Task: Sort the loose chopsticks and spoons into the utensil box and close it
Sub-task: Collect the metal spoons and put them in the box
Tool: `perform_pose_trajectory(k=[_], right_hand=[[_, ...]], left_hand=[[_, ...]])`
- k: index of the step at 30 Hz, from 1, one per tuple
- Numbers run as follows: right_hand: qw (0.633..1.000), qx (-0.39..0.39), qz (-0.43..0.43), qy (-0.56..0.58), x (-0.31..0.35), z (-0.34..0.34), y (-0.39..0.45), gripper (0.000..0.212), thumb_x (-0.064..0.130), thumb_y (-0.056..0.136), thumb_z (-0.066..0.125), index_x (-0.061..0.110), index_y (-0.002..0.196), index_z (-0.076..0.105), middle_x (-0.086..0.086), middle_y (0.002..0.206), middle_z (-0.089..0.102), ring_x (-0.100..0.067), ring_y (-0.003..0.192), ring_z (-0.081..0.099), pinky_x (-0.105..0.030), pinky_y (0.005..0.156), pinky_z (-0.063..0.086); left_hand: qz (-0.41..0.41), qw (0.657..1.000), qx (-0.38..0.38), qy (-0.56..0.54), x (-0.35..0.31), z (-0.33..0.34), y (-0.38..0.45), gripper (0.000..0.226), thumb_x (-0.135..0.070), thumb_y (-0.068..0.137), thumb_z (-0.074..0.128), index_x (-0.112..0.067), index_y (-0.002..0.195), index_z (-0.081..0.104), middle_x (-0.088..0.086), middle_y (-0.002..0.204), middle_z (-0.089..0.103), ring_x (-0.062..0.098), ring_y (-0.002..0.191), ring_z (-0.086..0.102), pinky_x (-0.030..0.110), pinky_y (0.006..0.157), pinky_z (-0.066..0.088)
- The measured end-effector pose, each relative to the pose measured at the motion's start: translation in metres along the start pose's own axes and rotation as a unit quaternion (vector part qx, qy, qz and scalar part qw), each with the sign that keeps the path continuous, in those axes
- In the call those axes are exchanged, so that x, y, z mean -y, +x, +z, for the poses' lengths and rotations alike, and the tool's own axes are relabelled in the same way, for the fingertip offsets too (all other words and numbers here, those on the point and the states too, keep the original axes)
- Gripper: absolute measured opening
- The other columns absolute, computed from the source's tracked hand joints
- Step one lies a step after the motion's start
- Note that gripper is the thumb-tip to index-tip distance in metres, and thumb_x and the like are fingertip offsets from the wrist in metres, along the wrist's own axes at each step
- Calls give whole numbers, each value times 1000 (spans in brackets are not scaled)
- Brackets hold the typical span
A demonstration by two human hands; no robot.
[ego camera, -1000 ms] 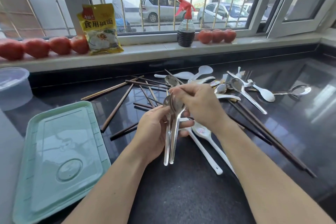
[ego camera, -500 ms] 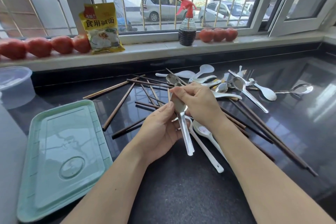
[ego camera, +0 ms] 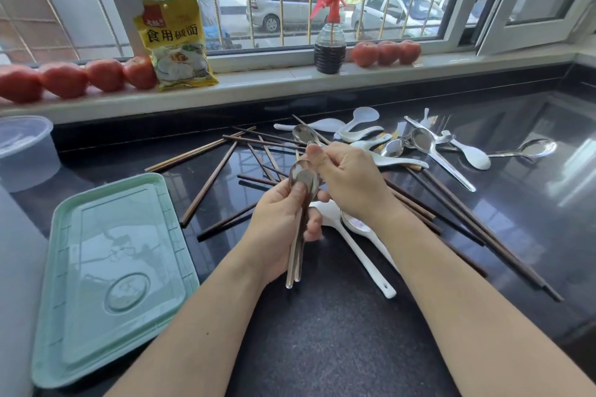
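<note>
My left hand [ego camera: 274, 229] grips a stack of metal spoons [ego camera: 303, 182], bowls up and handles pointing down toward me. My right hand [ego camera: 351, 185] is just beside it, and its curled fingertips pinch the top edge of the stacked bowls. Behind and around my hands, dark wooden chopsticks [ego camera: 209, 184] lie scattered on the black counter [ego camera: 338, 332]. More chopsticks [ego camera: 467, 226] run off to the right. White spoons [ego camera: 354, 242] lie under my right wrist. Loose metal spoons [ego camera: 429, 145] and other white ones [ego camera: 471, 156] lie at the back right. The mint-green utensil box lid [ego camera: 113, 267] lies flat at the left.
A clear plastic tub [ego camera: 25, 151] stands at the far left, with a white surface [ego camera: 16, 284] below it at the frame edge. On the window sill are tomatoes [ego camera: 64, 80], a yellow packet [ego camera: 175, 42] and a red-topped spray bottle [ego camera: 329, 39].
The spoon my right hand was laying at an angle now lies straight against the others in my left hand. The bundle has risen slightly, and my right fingers have moved to the bowl tips.
</note>
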State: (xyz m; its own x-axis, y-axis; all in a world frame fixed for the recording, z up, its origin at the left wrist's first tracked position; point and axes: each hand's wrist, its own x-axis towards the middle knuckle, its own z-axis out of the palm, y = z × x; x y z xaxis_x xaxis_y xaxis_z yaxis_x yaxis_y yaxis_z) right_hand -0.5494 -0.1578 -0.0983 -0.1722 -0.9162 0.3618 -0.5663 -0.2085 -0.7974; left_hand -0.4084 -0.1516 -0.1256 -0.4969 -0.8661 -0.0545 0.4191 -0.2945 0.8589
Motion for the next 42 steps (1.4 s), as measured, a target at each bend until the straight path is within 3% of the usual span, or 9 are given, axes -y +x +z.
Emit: perform_pose_trajectory(k=[2, 7, 12, 16, 22, 30, 35, 39, 42], right_hand=[[1000, -19, 7, -18, -1, -7, 2, 46, 47, 103, 50, 13, 88, 77, -6, 79, 70, -15, 75, 67, -29, 72, 54], [976, -114, 39, -181, -21, -43, 17, 39, 33, 100, 52, 4, 82, 71, -12, 72, 66, -32, 77, 60, -42, 71, 49], [846, -206, 297, -393, -88, -132, 23, 37, 22, 89, 52, 12, 121, 66, -20, 129, 57, -40, 122, 46, -40, 97, 38], [829, -166, 407, -345, -103, -127, 18, 50, 18, 88, 59, 13, 138, 55, -12, 148, 43, -36, 134, 36, -43, 107, 37], [817, -211, 396, -362, -102, -126, 17, 42, 14, 92, 60, 9, 133, 57, -13, 144, 51, -37, 133, 40, -43, 106, 36], [840, -244, 392, -284, -89, -127, 18, 47, 10, 92, 56, 1, 137, 46, -22, 143, 50, -42, 132, 48, -49, 107, 41], [895, -247, 284, -241, -50, -114, 18, 33, 1, 94, 45, 4, 128, 47, -23, 128, 59, -43, 120, 53, -44, 96, 44], [975, -108, 195, 0, -12, -71, 18, 28, 4, 89, 50, 13, 113, 59, -5, 92, 62, -19, 75, 55, -40, 70, 45], [967, 42, 173, 180, 17, -35, 7, 11, 19, 102, 50, 9, 103, 56, 4, 63, 41, -7, 48, 35, -24, 48, 32]], left_hand=[[-9, 1000, 0, -16, 1, -2, 2, 22, -16, 112, 36, -6, 119, 54, 8, 80, 60, 10, 41, 38, 20, 39, 30], [-23, 999, 9, -35, 2, -4, 3, 21, -17, 111, 36, -8, 119, 53, 5, 76, 53, 8, 40, 30, 19, 37, 25], [-22, 999, -1, -35, 2, -1, 2, 18, -16, 111, 36, -10, 116, 52, 5, 74, 51, 8, 40, 30, 19, 36, 26], [-35, 998, -3, -45, 0, 0, 1, 20, -13, 111, 34, -11, 99, 50, 6, 74, 48, 9, 42, 27, 20, 38, 21], [-29, 999, -8, -38, 0, -2, -1, 19, -19, 111, 40, -13, 95, 48, 3, 71, 48, 8, 40, 27, 20, 37, 21], [-25, 998, -58, -12, -4, 3, -2, 31, -18, 109, 37, 3, 123, 55, 12, 82, 63, 15, 44, 37, 24, 40, 26], [14, 997, -78, 8, -4, 6, -3, 14, -11, 104, 53, -3, 113, 61, 13, 92, 74, 21, 61, 68, 26, 42, 53], [46, 994, -99, 7, -5, 5, -3, 28, -14, 104, 57, 3, 125, 56, 13, 94, 77, 27, 72, 75, 29, 48, 59], [60, 992, -113, 22, -4, 6, -2, 36, -18, 101, 61, 5, 128, 51, 15, 94, 78, 24, 63, 74, 28, 44, 56]])
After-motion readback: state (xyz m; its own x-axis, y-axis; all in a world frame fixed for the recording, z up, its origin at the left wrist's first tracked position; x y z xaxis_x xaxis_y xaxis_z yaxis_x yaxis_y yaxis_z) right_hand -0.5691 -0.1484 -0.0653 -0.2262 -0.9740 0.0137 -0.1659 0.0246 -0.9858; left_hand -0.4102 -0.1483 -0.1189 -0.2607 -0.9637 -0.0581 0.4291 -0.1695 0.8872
